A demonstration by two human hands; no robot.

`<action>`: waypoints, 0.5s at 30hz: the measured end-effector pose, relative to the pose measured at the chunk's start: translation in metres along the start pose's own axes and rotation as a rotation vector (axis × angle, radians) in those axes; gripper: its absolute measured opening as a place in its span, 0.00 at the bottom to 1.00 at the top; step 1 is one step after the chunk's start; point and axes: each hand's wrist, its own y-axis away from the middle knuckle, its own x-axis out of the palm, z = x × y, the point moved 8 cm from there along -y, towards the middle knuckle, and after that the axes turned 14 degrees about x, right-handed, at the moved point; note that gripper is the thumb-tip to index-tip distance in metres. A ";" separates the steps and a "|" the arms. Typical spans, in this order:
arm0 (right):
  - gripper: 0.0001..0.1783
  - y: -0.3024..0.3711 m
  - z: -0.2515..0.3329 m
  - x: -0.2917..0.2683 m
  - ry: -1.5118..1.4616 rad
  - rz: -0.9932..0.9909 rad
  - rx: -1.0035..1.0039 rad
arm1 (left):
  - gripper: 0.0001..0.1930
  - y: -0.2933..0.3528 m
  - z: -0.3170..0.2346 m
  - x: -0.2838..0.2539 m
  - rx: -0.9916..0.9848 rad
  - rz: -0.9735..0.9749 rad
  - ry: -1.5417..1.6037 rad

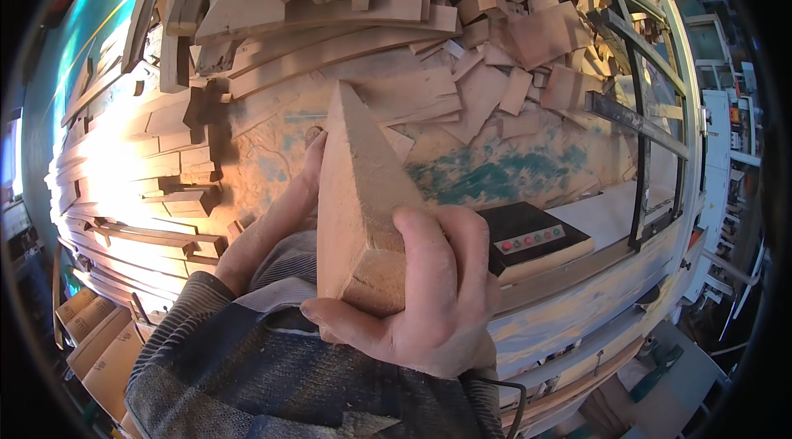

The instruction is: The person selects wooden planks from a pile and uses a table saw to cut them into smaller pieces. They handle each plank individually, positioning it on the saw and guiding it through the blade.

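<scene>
A pale, rough-faced wooden block (351,216) is held up in front of me, its near end square and its far end narrowing to a point in this view. Round the near end, my right hand (433,299) is closed, with the thumb beneath and the fingers over the right side. My left hand (310,167) grips the block's left side farther out. Most of its fingers are hidden behind the wood.
Dusty boards and offcuts (330,35) pile up at the far side. Stacked planks (173,167) line the left in bright light. At right sit a black control panel with coloured buttons (532,233) and a metal frame (639,125). Cardboard boxes (103,348) stand lower left.
</scene>
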 end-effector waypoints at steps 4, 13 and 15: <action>0.51 0.005 -0.011 0.001 0.049 0.180 0.084 | 0.34 -0.007 -0.009 -0.007 0.052 -0.023 -0.077; 0.27 0.006 -0.042 0.005 -0.512 -0.092 0.106 | 0.40 0.024 -0.026 0.019 0.075 0.307 -0.115; 0.25 0.005 -0.037 0.009 -0.519 -0.054 0.044 | 0.40 0.019 -0.015 0.011 0.052 0.432 -0.052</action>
